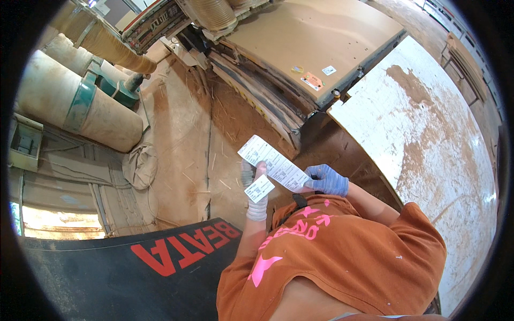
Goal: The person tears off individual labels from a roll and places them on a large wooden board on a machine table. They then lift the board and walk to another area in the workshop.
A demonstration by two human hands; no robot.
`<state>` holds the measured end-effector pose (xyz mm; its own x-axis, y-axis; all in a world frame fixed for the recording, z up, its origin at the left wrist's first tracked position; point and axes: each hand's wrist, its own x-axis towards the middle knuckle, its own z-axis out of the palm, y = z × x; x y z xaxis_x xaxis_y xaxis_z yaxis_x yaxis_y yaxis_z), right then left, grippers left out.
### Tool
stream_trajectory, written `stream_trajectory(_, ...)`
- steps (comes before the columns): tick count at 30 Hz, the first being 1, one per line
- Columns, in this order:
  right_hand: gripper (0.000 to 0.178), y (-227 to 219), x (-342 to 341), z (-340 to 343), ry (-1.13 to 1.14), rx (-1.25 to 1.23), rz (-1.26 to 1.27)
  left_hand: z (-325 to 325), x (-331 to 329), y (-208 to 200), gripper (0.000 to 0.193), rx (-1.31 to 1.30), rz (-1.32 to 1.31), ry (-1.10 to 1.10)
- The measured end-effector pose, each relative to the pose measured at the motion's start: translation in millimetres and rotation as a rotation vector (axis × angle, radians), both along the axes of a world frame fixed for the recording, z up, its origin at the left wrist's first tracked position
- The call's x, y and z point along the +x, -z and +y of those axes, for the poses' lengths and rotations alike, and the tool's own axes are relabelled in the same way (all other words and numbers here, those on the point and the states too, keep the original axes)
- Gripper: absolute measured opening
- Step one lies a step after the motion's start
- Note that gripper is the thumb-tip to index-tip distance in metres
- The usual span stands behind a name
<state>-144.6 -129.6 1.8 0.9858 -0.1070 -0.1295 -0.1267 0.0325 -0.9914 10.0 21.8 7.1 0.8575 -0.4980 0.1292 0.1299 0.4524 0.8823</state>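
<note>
A long strip of white printed labels (pixel 274 162) stretches slantwise between my hands in front of my body. My left hand (pixel 256 208), in a pale glove with bare fingertips, grips its left part with the thumb on top. A smaller white label (pixel 259 188) lies over the base of that thumb; whether it is stuck there or pinched, I cannot tell. In a blue knit glove, my right hand (pixel 329 181) pinches the strip's lower right end. The fingers behind the paper are partly hidden.
Ahead, a large brown board (pixel 316 35) lies on a machine bed, with a few stickers near its close corner. A dusty white-topped table (pixel 428 139) runs along my right. Large dusty ducts (pixel 80 101) stand at left; a black panel (pixel 107 278) is at lower left. Sawdust and wood scraps cover the floor.
</note>
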Motion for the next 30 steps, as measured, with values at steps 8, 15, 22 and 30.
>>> stream_trajectory(8,0.021,0,-1,-6,-0.053,-0.025,-0.016,1,3,-3,0.044,-0.014,-0.061,-0.044)
stream_trajectory(15,0.022,-2,-4,-12,-0.085,-0.142,0.021,3,1,-15,0.042,0.005,-0.133,-0.077)
stream_trajectory(22,0.025,-5,-6,-13,-0.077,-0.116,0.009,1,3,-21,0.038,0.015,-0.158,-0.099)
stream_trajectory(30,0.023,2,-6,-18,-0.115,-0.182,0.049,4,3,-22,0.039,0.018,-0.128,-0.093)
